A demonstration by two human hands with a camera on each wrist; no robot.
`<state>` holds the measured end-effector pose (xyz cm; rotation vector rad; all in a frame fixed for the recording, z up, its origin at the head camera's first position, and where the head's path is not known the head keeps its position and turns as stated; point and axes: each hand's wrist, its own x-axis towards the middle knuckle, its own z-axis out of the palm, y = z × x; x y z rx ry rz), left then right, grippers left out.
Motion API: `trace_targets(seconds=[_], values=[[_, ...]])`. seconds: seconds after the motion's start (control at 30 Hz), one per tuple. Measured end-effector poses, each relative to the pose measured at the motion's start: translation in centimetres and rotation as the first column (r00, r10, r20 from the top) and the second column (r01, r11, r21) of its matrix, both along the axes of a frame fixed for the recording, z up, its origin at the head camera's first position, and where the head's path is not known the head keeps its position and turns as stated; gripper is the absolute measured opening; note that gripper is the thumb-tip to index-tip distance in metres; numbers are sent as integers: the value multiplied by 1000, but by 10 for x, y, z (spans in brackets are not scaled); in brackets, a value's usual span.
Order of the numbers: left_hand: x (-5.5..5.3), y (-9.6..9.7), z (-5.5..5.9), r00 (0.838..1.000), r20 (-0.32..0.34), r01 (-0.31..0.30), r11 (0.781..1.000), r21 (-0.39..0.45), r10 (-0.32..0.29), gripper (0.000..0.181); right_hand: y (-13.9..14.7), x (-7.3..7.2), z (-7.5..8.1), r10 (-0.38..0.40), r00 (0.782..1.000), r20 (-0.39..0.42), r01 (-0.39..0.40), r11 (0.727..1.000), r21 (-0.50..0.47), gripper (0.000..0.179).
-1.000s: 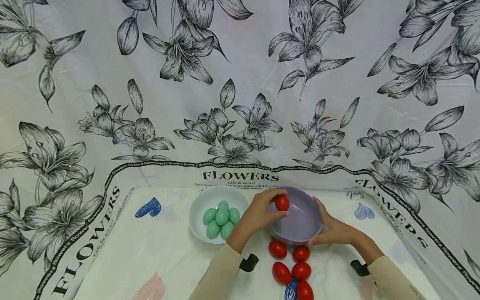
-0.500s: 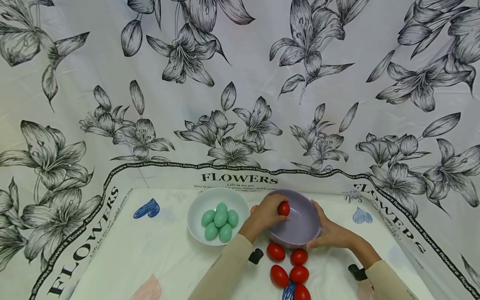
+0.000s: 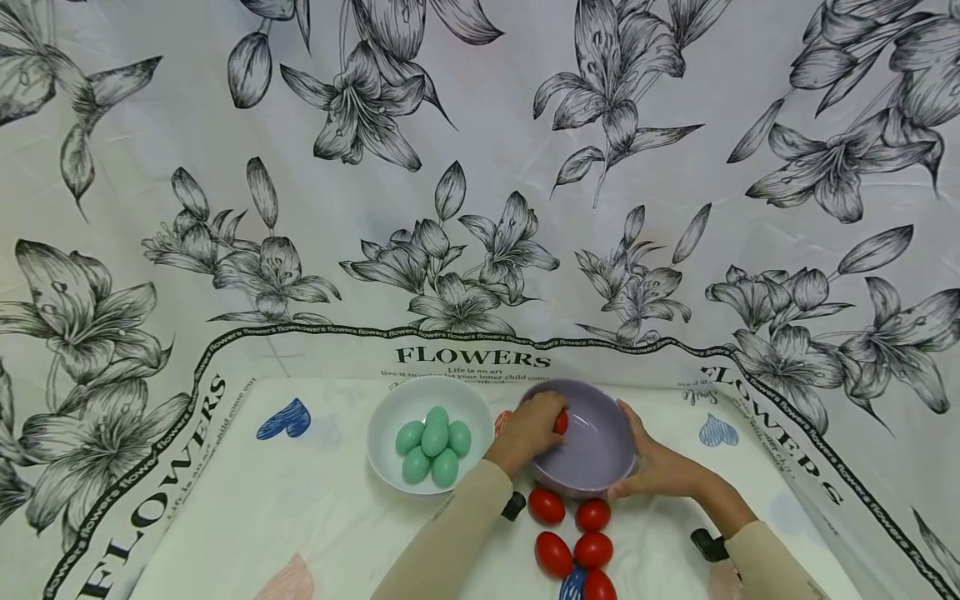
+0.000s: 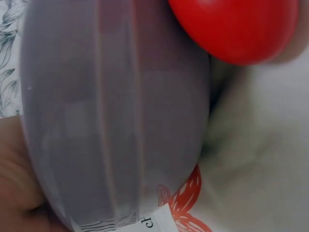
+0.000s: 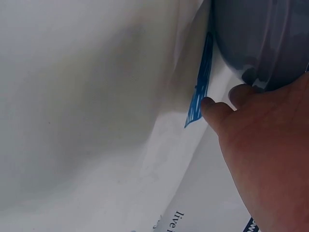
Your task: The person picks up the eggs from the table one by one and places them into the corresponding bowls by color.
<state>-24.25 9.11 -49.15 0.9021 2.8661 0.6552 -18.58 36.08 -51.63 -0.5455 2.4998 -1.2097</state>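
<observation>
Inside the purple bowl (image 3: 600, 454), at its left side, my left hand (image 3: 528, 429) holds a red egg (image 3: 560, 422), partly covered by the fingers. My right hand (image 3: 663, 465) grips the same bowl from the right, its fingers and thumb spread along the outer wall. The right wrist view also shows that hand (image 5: 270, 140) against the bowl's side (image 5: 260, 38). In front of the bowl lie several red eggs (image 3: 553, 554) on the cloth. Close up in the left wrist view are the bowl's outer wall (image 4: 116, 111) and a red egg (image 4: 241, 29).
A white bowl (image 3: 384, 471) with several green eggs (image 3: 435, 440) stands left of the purple one. Beneath everything lies a white cloth (image 3: 225, 508) printed with hearts and lettering. Behind hangs a flower-printed curtain (image 3: 510, 125).
My left hand has lowered the red egg into the purple bowl, its fingers now covering more of it. The right hand keeps its place on the bowl. The head view has shifted slightly.
</observation>
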Motion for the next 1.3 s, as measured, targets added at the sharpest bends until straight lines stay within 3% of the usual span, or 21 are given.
trace_targets(seconds=[0.2, 0.63, 1.13, 1.3], values=[[-1, 3, -5, 999, -32, -23, 997, -73, 20, 55, -1, 0, 0, 6, 1000, -10, -6, 1000, -3, 148], [0, 5, -8, 994, -106, -39, 993, -109, 27, 40, 3, -3, 1, 17, 1000, -16, -18, 1000, -20, 149], [2, 7, -5, 998, -22, -59, 991, -119, 57, 58, 4, -4, -4, 8, 1000, -7, -8, 1000, -16, 149], [6, 4, -2, 998, -42, -41, 998, -55, 39, 59, 3, -2, -2, 5, 1000, 4, -5, 1000, -8, 148]])
